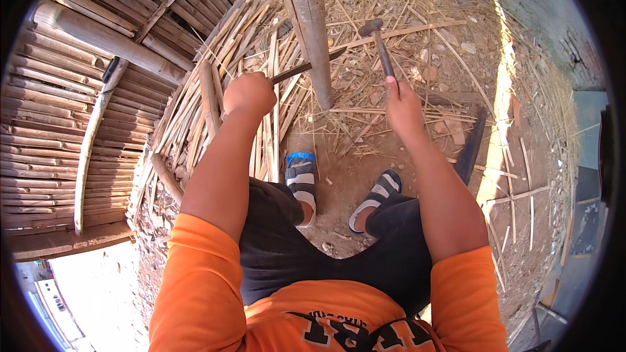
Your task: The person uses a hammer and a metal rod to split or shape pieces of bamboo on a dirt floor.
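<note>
My left hand (250, 95) is closed round the handle of a long, dark-bladed knife (291, 73). Its blade lies across an upright wooden post (315, 39), and the tip shows on the post's right side. Whether the blade is sunk into the wood or passes behind it, I cannot tell. To the right, my right hand (405, 109) grips a hammer (385, 56) by its dark handle. The hammer's head is raised away from me, apart from both post and knife. The post's lower end is near the ground, in front of my feet.
Split bamboo strips (257, 32) lie in a heap left of the post. Straw and more strips litter the dirt floor (339, 205). A bamboo slat wall (49, 130) stands at the left. At the right, a dark flat bar (471, 146) lies beyond my right forearm.
</note>
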`<action>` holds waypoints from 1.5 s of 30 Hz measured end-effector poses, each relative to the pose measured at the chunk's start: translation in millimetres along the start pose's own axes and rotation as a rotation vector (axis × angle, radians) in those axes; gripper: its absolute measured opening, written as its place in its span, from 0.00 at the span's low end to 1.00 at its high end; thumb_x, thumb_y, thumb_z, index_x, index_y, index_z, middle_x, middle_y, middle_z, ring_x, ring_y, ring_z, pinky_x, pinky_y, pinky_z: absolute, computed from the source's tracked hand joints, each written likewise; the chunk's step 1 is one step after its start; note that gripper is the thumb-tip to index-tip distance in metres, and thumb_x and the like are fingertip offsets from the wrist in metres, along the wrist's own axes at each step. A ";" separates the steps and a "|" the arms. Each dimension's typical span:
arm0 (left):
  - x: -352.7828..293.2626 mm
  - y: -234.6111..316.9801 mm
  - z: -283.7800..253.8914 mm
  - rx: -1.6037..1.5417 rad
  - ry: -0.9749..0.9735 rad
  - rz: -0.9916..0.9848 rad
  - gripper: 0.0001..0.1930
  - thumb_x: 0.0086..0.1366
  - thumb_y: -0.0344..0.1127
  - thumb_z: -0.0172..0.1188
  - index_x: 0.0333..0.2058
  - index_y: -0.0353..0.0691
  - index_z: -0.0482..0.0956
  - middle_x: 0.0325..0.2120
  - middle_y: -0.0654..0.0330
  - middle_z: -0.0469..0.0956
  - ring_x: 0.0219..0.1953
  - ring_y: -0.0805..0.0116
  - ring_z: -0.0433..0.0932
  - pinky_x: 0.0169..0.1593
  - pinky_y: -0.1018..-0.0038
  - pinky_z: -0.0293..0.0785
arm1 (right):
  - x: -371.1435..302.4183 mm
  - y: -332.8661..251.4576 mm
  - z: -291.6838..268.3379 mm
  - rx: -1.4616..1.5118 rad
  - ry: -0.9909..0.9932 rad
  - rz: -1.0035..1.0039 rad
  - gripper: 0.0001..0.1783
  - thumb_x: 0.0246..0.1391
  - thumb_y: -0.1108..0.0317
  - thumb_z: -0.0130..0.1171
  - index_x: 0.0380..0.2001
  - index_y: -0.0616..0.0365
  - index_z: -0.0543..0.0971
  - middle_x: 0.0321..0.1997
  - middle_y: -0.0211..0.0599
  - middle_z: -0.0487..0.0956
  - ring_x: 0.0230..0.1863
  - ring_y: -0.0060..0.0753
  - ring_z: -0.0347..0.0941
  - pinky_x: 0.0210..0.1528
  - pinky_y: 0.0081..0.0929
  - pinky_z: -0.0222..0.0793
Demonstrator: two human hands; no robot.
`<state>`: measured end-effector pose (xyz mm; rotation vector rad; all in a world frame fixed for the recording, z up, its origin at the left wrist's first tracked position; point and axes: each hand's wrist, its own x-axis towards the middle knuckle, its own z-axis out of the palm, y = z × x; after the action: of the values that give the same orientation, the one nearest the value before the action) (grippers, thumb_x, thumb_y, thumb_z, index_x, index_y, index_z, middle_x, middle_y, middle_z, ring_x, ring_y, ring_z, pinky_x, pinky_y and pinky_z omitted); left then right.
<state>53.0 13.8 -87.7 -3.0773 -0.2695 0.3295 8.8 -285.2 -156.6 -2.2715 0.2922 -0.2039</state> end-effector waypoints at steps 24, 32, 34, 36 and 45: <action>-19.4 10.4 -3.6 0.006 -0.008 0.015 0.15 0.62 0.38 0.60 0.45 0.43 0.87 0.45 0.50 0.86 0.48 0.53 0.86 0.51 0.60 0.82 | -11.6 17.5 29.0 -0.073 -0.089 -0.075 0.29 0.73 0.44 0.45 0.33 0.61 0.75 0.23 0.52 0.78 0.27 0.61 0.76 0.31 0.51 0.68; -17.1 13.4 -5.5 0.019 -0.065 0.001 0.15 0.63 0.39 0.60 0.45 0.43 0.87 0.45 0.52 0.86 0.48 0.53 0.86 0.50 0.61 0.83 | -11.5 -26.0 6.2 0.242 0.189 -0.144 0.27 0.73 0.45 0.45 0.36 0.61 0.75 0.23 0.51 0.79 0.27 0.58 0.78 0.33 0.52 0.70; -18.1 15.4 -1.5 0.018 -0.060 0.013 0.15 0.65 0.39 0.58 0.45 0.43 0.87 0.45 0.52 0.86 0.48 0.52 0.86 0.50 0.60 0.83 | -21.1 14.2 21.7 -0.030 -0.048 0.008 0.27 0.73 0.44 0.46 0.38 0.61 0.76 0.24 0.52 0.80 0.29 0.58 0.79 0.34 0.52 0.71; -18.2 14.2 6.5 0.019 -0.049 0.010 0.15 0.65 0.39 0.58 0.45 0.43 0.87 0.44 0.52 0.87 0.48 0.52 0.86 0.50 0.60 0.83 | -18.9 37.1 27.9 -0.131 -0.141 0.043 0.28 0.72 0.43 0.46 0.39 0.61 0.77 0.25 0.53 0.80 0.29 0.59 0.79 0.34 0.51 0.71; -21.4 13.9 1.0 0.029 -0.090 0.002 0.15 0.64 0.38 0.57 0.45 0.42 0.87 0.44 0.50 0.86 0.48 0.52 0.86 0.50 0.60 0.83 | -0.9 -17.7 0.2 0.087 0.093 -0.080 0.29 0.73 0.44 0.46 0.37 0.63 0.76 0.24 0.53 0.79 0.29 0.61 0.79 0.33 0.52 0.71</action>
<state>34.5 -3.6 -85.0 -3.0388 -0.2626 0.4680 10.6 -273.5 -143.4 -2.1929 0.2368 -0.3579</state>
